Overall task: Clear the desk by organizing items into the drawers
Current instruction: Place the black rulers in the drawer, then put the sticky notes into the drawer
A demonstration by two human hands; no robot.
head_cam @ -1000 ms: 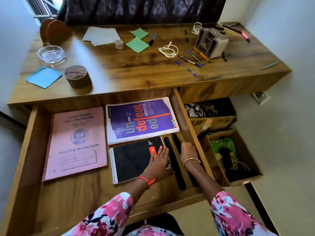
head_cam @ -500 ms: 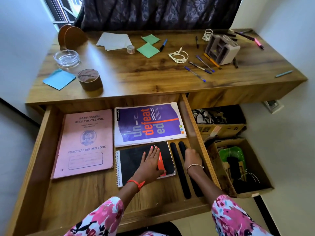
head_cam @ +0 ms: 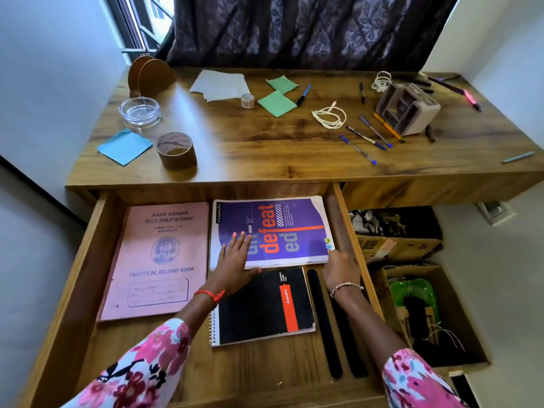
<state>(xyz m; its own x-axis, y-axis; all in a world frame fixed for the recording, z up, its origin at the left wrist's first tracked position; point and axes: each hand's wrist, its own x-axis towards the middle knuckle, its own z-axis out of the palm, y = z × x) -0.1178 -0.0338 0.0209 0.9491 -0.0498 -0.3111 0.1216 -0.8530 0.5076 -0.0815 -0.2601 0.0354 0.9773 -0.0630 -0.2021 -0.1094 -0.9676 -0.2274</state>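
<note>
Left hand [head_cam: 235,260] flat on purple notebook [head_cam: 290,231]; black notebook [head_cam: 262,310], black strips [head_cam: 323,322] adjacent.

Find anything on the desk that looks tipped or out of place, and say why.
The grey pen organiser at the far right of the desk lies on its side, compartments facing sideways, with pens scattered loose beside it.

White walls [head_cam: 44,83], pale floor [head_cam: 515,319], dark leaf-patterned curtain [head_cam: 294,28] beside a sunlit barred window [head_cam: 141,22]
</note>
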